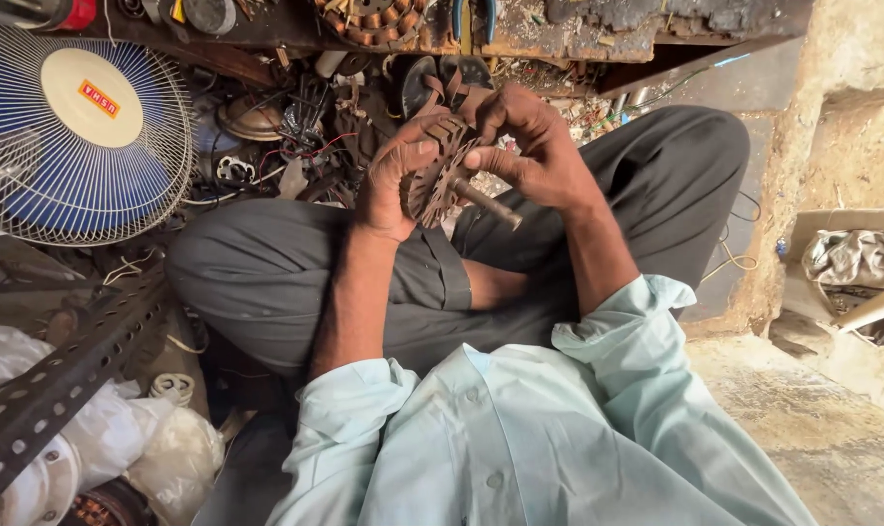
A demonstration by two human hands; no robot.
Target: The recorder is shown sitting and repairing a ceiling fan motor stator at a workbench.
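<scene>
Both hands covered most of that round slotted metal part (pixel 440 170), the blue fan (pixel 76 131) got cropped at the left edge, and the junk pile (pixel 296 127) behind was too tangled to make out.

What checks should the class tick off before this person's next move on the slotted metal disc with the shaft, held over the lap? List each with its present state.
1. Left hand grips the slotted disc: ok.
2. Right hand has fingers on the disc's upper edge: ok.
3. Shaft sticks out free toward the person: ok.
4. Disc is held above the crossed legs, not resting on them: ok.
5. Slots undamaged: cannot tell.
6. Blue fan stands apart from the hands: ok.
</scene>
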